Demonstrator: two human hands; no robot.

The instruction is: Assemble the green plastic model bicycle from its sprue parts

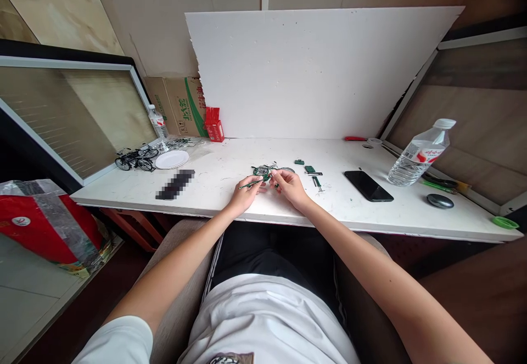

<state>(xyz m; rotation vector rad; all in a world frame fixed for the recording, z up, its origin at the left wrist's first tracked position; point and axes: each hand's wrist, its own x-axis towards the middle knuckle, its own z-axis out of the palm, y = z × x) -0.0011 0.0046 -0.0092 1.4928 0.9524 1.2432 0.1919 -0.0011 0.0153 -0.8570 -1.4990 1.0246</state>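
Together, both hands meet above the near edge of the white table (222, 203). The left hand (247, 191) has its fingers closed on a thin green part (251, 184), which slants up towards the right hand (287, 186). That one has thumb and forefinger drawn close together near the part's far end — whether they pinch it, I cannot tell, as the fingers hide the spot. Just beyond the fingertips sits a small model bike (260, 171), partly covered by the hands.

To the right of the hands lie a few loose green pieces (310, 169), near one another, and farther right a black phone (368, 186) lies flat. A water bottle (422, 155) stands past the phone, with a dark oval object (440, 201) in front of it. Over on the left — well apart from the hands — are black model bikes (135, 160) beside a white plate (172, 160).
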